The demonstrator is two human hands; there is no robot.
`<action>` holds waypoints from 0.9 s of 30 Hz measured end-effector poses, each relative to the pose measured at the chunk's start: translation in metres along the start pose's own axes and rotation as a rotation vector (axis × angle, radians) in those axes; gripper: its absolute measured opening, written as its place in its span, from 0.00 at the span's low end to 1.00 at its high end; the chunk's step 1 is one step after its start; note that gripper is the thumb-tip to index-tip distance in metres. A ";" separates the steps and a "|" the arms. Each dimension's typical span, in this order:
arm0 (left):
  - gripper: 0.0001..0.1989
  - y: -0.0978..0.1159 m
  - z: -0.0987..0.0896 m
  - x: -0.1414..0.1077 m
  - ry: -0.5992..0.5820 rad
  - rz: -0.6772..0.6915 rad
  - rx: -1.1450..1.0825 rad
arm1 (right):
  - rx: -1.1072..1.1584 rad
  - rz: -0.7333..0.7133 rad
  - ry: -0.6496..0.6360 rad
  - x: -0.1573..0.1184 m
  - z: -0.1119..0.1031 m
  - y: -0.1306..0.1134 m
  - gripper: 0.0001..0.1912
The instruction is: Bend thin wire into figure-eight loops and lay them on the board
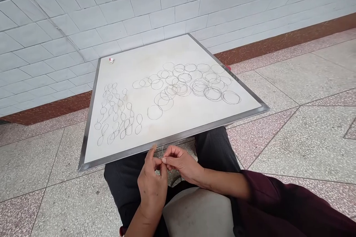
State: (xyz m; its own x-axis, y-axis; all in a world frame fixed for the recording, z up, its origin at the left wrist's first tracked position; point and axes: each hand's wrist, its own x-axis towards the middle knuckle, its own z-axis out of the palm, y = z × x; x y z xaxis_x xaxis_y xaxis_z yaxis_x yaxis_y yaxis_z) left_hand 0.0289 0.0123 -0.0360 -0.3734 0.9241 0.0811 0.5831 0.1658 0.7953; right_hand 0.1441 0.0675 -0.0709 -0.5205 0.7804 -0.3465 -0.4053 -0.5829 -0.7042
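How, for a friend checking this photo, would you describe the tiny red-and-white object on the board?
Find the white, metal-edged board resting on the person's knees, its far side toward the tiled wall. In its far left corner sits a tiny red-and-white object. Unlike the thin wire rings and figure-eight loops on the board, it is a solid lump.

Zero readable text here, folks: no labels, brands or numbers anywhere, not even on the white board (172, 127) just past the left hand (152, 189) and right hand (180, 163).
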 end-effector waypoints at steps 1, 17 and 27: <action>0.27 0.000 0.001 0.001 -0.008 -0.037 -0.042 | 0.002 0.010 0.035 0.001 0.001 0.001 0.22; 0.33 0.000 -0.003 -0.009 -0.102 -0.165 -0.448 | -0.327 -0.097 -0.005 -0.005 0.003 -0.005 0.22; 0.35 -0.008 -0.003 0.000 -0.115 -0.253 -0.643 | -0.294 -0.090 -0.068 0.000 -0.001 -0.004 0.22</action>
State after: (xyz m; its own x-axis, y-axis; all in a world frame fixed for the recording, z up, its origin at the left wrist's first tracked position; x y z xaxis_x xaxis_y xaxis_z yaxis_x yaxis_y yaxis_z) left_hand 0.0224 0.0103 -0.0406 -0.3420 0.9205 -0.1889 -0.0675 0.1764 0.9820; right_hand 0.1464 0.0701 -0.0684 -0.5459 0.8029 -0.2393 -0.2226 -0.4143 -0.8825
